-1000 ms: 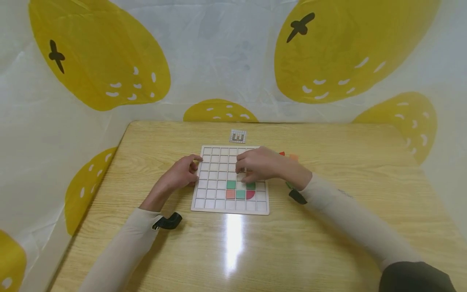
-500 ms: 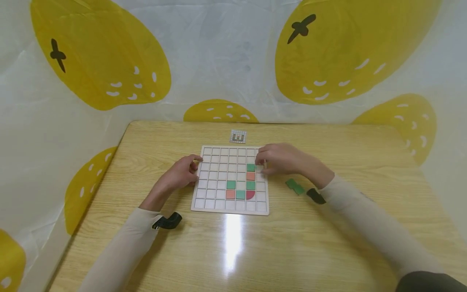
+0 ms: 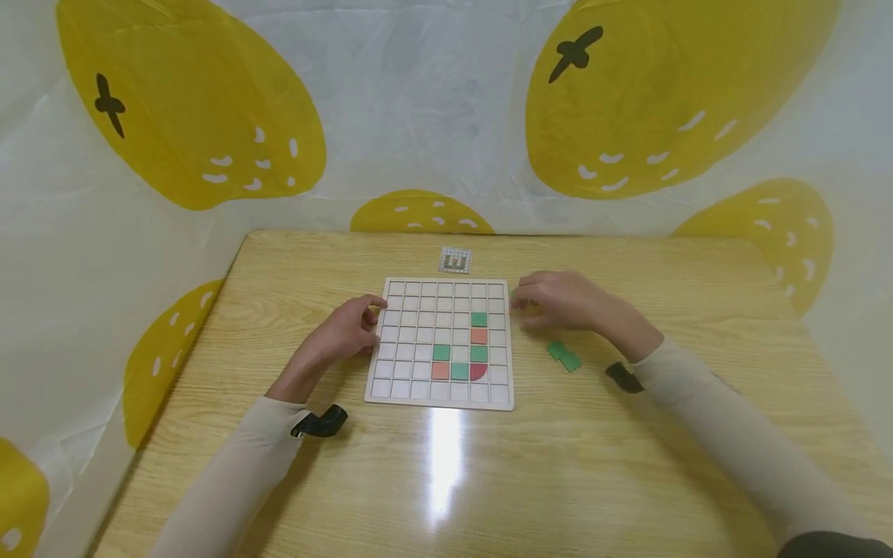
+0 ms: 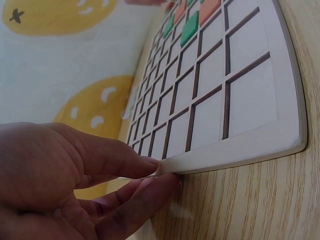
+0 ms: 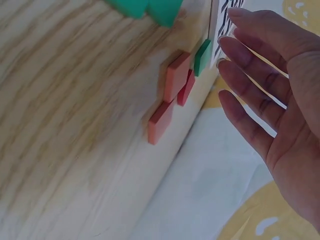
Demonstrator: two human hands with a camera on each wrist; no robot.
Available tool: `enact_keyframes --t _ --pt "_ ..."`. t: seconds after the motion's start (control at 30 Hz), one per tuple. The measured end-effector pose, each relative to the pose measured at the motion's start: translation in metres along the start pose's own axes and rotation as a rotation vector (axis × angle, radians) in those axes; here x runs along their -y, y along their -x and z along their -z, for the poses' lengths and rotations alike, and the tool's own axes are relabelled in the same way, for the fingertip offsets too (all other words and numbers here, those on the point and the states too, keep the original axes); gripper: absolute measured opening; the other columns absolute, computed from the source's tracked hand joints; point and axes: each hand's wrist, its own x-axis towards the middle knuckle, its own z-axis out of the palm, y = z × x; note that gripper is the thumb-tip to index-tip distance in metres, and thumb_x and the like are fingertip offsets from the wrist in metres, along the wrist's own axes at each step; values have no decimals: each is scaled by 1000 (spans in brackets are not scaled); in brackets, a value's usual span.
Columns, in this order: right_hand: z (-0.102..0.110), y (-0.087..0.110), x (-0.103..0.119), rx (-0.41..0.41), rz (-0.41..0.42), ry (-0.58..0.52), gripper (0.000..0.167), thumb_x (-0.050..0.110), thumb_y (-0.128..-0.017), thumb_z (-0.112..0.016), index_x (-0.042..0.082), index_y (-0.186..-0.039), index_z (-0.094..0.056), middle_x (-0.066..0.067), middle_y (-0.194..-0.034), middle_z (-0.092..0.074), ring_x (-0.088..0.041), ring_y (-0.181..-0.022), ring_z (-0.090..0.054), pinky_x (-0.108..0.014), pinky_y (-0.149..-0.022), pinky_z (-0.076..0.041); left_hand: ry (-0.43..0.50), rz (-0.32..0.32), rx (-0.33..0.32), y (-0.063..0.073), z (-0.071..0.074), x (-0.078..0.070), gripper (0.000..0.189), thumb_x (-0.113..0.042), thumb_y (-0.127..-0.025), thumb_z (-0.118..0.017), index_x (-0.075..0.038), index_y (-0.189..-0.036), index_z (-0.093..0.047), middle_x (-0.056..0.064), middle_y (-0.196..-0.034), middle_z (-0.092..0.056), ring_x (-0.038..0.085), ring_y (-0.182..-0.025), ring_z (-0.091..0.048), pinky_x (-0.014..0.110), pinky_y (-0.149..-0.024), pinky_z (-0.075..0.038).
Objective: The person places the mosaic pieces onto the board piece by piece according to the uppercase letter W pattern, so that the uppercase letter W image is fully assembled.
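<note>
A wooden grid board (image 3: 405, 356) lies mid-table. Green (image 3: 479, 319), orange (image 3: 479, 335) and red quarter-round (image 3: 477, 372) tiles fill some cells on its right half. Against the left edge rest the fingertips of my left hand (image 3: 342, 329); the left wrist view has thumb and finger (image 4: 145, 205) right at the rim. My right hand (image 3: 558, 301) hovers just right of the board, its fingers loosely bent with nothing between them. The right wrist view shows loose orange (image 5: 177, 75), red (image 5: 186, 89) and green (image 5: 202, 57) tiles near those fingers.
Behind the board lies a small printed pattern card (image 3: 456, 260). Two green tiles (image 3: 563, 356) lie together on the table, nearer to me than the right hand. A sheet with yellow lemon prints (image 3: 425, 77) hangs past the far table edge.
My right hand has moved from over the board to beyond its right edge, uncovering the green and orange tiles in the right column. The left hand has stayed at the left edge.
</note>
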Motion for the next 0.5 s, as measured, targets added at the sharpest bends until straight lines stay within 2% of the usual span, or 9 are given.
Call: enact_keyframes --t 0.17,0.5 --pt "-4 4 -8 2 -29 5 24 19 -84 -80 16 -107 -76 1 -97 -67 -16 -85 -57 -36 -71 -51 -1 -5 3 0 1 0 61 12 -89 -64 0 -146 -46 20 -112 -50 26 -90 -48 31 -65 -49" --pt "-5 14 -18 -60 -6 29 19 15 -82 -82 14 -100 -76 -1 -94 -67 -17 -85 -60 -37 -69 -53 7 10 7 0 0 0 62 11 -89 -64 -2 -147 -45 19 -114 -50 27 -92 -48 31 -68 -48"
